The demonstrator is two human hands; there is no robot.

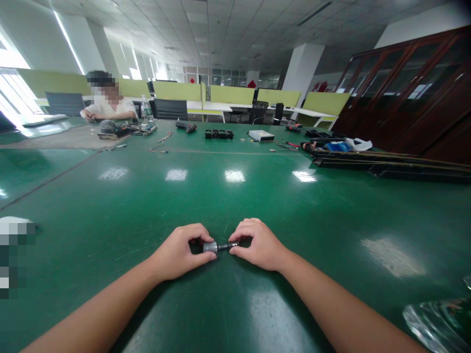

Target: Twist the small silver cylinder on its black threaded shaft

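Between my two hands, low over the green table (206, 201), lies a small part with a silver metal cylinder (210, 247) and a thin dark shaft (222, 247). My left hand (178, 252) pinches the cylinder between thumb and fingers. At the shaft's far end, thumb and fingers of my right hand (263, 245) are closed on a short shiny metal tip, partly hidden by the fingertips. The part is held about level. Whether cylinder and shaft are one piece, I cannot tell.
A clear plastic bottle (439, 323) lies at the lower right edge. Farther off are a power drill (186, 127), a black bracket (219, 134), a silver box (261, 135) and long dark bars (390, 164). Across the table sits a person (110, 108) beside several parts.
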